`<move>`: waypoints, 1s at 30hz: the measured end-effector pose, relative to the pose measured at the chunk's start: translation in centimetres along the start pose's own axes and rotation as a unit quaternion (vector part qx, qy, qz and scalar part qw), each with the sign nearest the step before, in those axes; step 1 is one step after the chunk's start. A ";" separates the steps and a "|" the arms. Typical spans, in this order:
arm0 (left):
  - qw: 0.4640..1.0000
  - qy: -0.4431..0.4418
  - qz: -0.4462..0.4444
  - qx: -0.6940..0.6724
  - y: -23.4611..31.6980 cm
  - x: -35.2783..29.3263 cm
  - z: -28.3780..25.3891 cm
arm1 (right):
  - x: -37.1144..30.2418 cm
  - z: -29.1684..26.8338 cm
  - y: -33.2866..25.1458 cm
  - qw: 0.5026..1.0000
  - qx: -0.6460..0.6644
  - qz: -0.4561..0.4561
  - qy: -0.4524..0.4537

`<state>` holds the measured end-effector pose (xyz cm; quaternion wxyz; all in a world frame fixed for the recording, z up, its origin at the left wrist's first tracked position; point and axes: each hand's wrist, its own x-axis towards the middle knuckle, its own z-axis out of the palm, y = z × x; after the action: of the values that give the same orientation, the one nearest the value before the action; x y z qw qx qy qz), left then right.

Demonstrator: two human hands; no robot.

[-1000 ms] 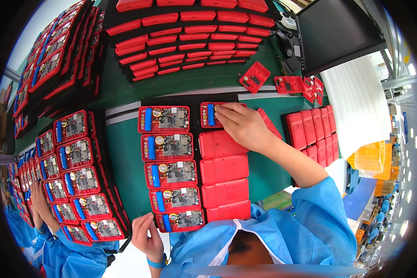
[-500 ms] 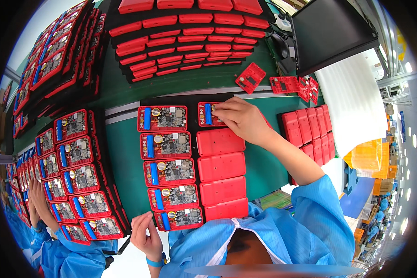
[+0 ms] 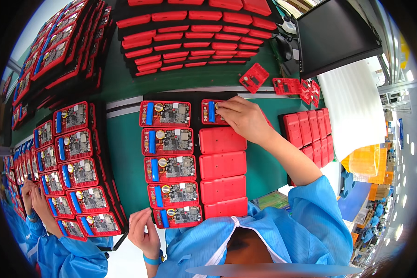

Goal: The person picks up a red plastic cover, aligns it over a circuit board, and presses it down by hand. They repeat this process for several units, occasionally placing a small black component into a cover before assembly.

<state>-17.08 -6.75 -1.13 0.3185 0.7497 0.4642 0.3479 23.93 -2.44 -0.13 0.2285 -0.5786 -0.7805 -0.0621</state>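
Lying left of and partly under my right hand (image 3: 245,119), long axis crosswise, the uncovered red case (image 3: 205,114) is well away from my loosely curled left hand (image 3: 144,234). Right fingertips (image 3: 221,110) bunch at its round cell (image 3: 217,105); I can't tell whether they pinch it.

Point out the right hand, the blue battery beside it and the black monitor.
Right hand (image 3: 245,119), head view: back of the hand.
Blue battery (image 3: 211,111), head view: middle of its side.
Black monitor (image 3: 339,39), head view: screen's middle.
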 end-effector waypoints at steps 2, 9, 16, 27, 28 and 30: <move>1.000 -0.006 -0.009 -0.004 0.0 -0.1 -0.1 | 0.0 0.1 0.1 1.000 -0.007 -0.011 0.001; 1.000 0.000 -0.004 -0.013 0.4 -0.1 -0.2 | -0.3 -0.2 -1.1 0.998 -0.062 -0.019 -0.019; 1.000 -0.001 0.012 -0.018 0.7 -0.2 -0.4 | -0.1 -1.2 0.2 0.965 0.194 0.167 -0.067; 1.000 0.007 0.011 -0.019 1.0 -0.2 -0.5 | -0.3 -1.4 -0.5 0.997 -0.057 0.009 -0.060; 1.000 0.000 0.014 -0.017 1.1 -0.2 -0.5 | -0.3 -1.5 -0.6 0.993 -0.096 -0.024 -0.058; 1.000 -0.007 0.018 -0.016 1.2 -0.1 -0.6 | 0.0 -1.8 -1.3 0.987 -0.135 -0.044 -0.070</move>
<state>-17.01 -7.21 0.13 0.3273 0.7548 0.4432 0.3559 23.28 -3.47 1.73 0.0900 -0.5719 -0.8040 -0.1359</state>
